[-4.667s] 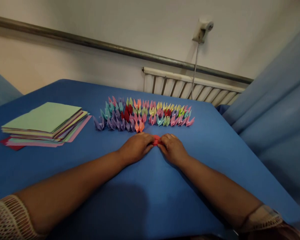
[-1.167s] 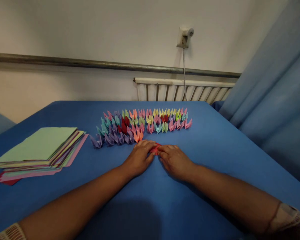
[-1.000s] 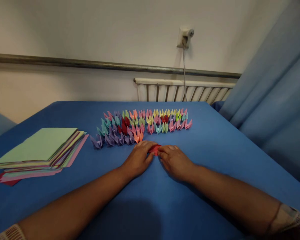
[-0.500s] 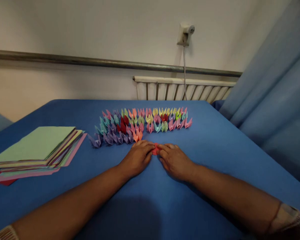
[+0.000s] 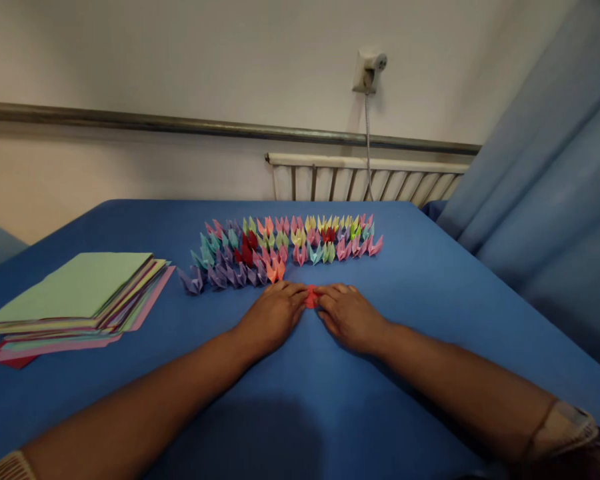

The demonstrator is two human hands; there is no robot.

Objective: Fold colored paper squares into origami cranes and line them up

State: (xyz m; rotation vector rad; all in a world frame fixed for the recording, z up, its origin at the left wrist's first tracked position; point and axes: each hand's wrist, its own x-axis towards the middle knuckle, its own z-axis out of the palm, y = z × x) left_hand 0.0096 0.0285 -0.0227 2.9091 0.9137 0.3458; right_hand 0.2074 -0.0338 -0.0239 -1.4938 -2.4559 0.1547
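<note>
A small piece of folded red paper [image 5: 311, 297] lies on the blue table between my hands, partly covered by fingertips. My left hand [image 5: 276, 313] presses on its left edge with the fingers held together. From the other side, my right hand [image 5: 350, 315] has its fingers on the right edge. Just beyond them stand rows of folded paper cranes [image 5: 300, 253] in purple, teal, red, pink, yellow and green. An orange crane [image 5: 275, 269] is closest to my left fingers.
A thick stack of coloured paper sheets [image 5: 75, 287], pale green on top, lies at the left of the blue table [image 5: 410, 400]. Behind it are a wall rail [image 5: 180, 125], a radiator [image 5: 370, 162] and a plugged-in cord [image 5: 368, 133]. A blue curtain [image 5: 545, 133] hangs at the right.
Both hands stay on the red paper, with only slight finger movement. A little more of the paper shows between the fingertips. The cranes and the stack remain in place.
</note>
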